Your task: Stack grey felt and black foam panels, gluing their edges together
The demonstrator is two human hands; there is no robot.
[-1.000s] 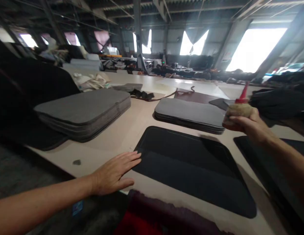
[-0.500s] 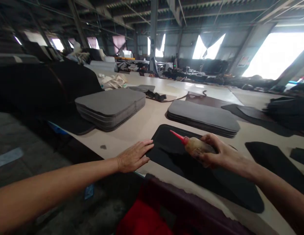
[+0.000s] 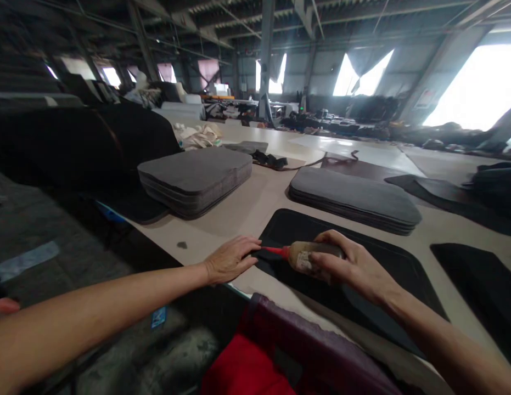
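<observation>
My right hand [image 3: 349, 260] is wrapped round a glue bottle [image 3: 298, 256], a murky squeeze bottle with a long red nozzle. The bottle lies nearly level over a black mat piece [image 3: 374, 260] with rounded corners. Its nozzle points left, and the tip is close to the fingers of my left hand [image 3: 235, 259]. That hand rests with fingers stretched out at the left edge of the black piece. Whether the nozzle tip touches the piece or hovers just above it, I cannot tell.
Behind the black piece are two stacks of grey rounded sheets, a left stack [image 3: 195, 178] and a right stack [image 3: 354, 197]. Another black piece [image 3: 481, 291] lies at the right. A big black roll [image 3: 74, 142] stands at the left, and dark strips [image 3: 269, 159] lie farther back.
My right hand has brought the bottle left and lower, so the nozzle, which pointed up and left, now lies almost level by my left hand. The whole view has shifted slightly.
</observation>
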